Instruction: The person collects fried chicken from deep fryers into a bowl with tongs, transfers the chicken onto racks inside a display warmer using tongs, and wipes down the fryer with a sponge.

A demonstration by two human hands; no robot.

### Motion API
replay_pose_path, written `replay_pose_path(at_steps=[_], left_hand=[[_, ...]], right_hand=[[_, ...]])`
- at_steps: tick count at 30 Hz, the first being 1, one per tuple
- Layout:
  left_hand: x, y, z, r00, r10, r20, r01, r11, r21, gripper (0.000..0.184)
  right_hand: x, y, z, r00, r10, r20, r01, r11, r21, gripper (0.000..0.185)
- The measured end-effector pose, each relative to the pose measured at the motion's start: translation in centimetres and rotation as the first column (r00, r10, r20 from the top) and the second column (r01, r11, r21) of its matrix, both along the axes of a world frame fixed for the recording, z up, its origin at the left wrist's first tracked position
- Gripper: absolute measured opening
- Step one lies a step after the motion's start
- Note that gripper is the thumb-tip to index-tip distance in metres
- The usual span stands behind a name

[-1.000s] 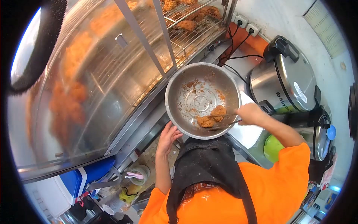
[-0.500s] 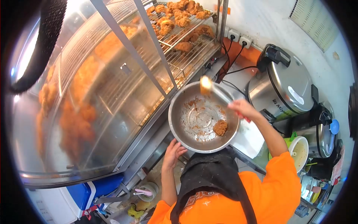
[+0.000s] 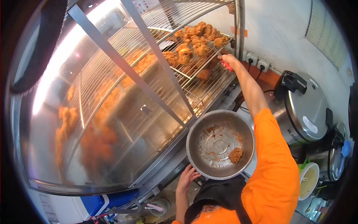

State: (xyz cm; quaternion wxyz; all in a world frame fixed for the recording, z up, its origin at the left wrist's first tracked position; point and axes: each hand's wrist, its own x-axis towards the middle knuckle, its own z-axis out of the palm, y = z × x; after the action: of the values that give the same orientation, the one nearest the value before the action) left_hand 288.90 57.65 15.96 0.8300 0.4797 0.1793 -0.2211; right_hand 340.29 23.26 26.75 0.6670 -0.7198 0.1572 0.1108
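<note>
Head view: one browned, breaded piece [image 3: 235, 155] lies inside the steel bowl [image 3: 223, 128], toward its right side, among scattered crumbs [image 3: 210, 129]. Fingertips of the left hand [image 3: 185, 179] touch the bowl's outer side by the rim; whether they grip it or only steady it, I cannot tell. Beyond the bowl, the right hand [image 3: 229, 62] is clenched around a red handle [image 3: 226, 65] at the front edge of a wire shelf [image 3: 181, 72]; its far end is hard to make out. Fried pieces [image 3: 200, 42] are heaped on that shelf, inside the glass-fronted cabinet [image 3: 112, 175]. A steel cooker [image 3: 307, 108] stands to the right.
</note>
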Motion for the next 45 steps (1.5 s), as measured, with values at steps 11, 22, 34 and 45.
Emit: replay_pose_path(at_steps=[11, 22, 34, 45], left_hand=[[-0.5, 0.6, -0.8, 1.000, 0.006, 0.008, -0.006, 1.000, -0.007, 0.057], [-0.2, 0.6, 0.5, 0.997, -0.068, 0.030, 0.066, 0.997, 0.047, 0.062], [-0.7, 0.6, 0.0, 0.996, -0.071, 0.055, 0.069, 0.997, 0.045, 0.055], [-0.9, 0.4, 0.0, 0.998, -0.058, 0.038, 0.057, 0.998, 0.032, 0.054]], right_hand=[[-22.8, -5.8, 4.8, 0.901, 0.338, 0.272, 0.025, 0.585, -0.811, 0.039], [-45.0, -4.3, 0.9, 0.483, 0.624, -0.615, -0.555, -0.325, -0.766, 0.019], [-44.8, -2.8, -0.4, 0.612, 0.665, -0.428, -0.373, -0.235, -0.898, 0.014], [-46.4, -2.4, -1.0, 0.633, 0.650, -0.420, -0.354, -0.239, -0.904, 0.007]])
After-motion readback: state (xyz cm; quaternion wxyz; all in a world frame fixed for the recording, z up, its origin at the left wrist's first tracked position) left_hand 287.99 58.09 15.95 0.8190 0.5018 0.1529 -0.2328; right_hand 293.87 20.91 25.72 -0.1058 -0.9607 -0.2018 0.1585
